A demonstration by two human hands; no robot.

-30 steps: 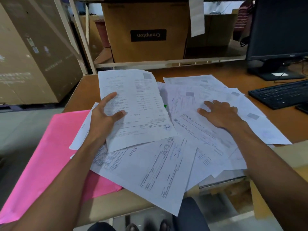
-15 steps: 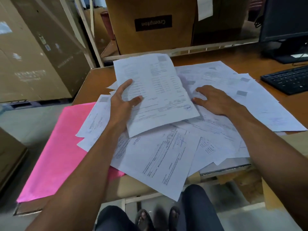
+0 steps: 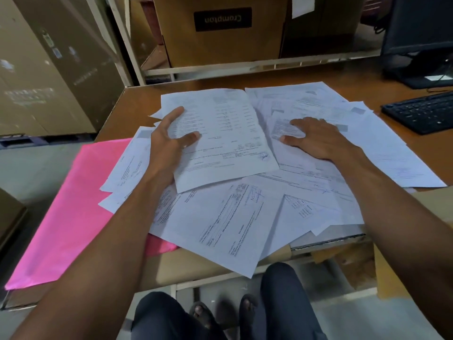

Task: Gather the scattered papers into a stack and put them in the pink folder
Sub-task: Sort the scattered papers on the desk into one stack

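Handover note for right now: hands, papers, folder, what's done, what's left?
Left hand: grips the top sheet at its left edge, thumb on top.
Right hand: fingers spread flat on the scattered papers, holding nothing.
Pink folder: at the left of the desk, its right part under the papers.
Done: one sheet in hand, no stack yet.
Left: gather the rest, square the stack, put it in the folder.

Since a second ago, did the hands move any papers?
The left hand, holding the top sheet, carried it slightly toward the right hand. Nothing was newly grasped or let go. The right hand stays pressed flat on the scattered papers, and the pink folder still lies under their left edge.
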